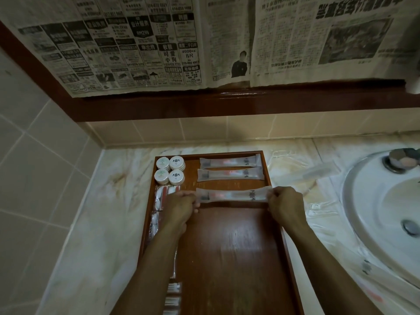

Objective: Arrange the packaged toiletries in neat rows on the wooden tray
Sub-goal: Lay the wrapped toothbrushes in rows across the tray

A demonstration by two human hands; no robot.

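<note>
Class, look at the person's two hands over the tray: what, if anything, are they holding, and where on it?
A long toothbrush packet, the third in its row. The left hand pinches its left end and the right hand pinches its right end, over the wooden tray.

— Surface? 
— Marble counter point(109, 201), sink point(386, 212) set in its right side. 
— Directly on it? 
— Tray point(229, 258) mid-counter; packet point(318, 172) by the sink's rim.
</note>
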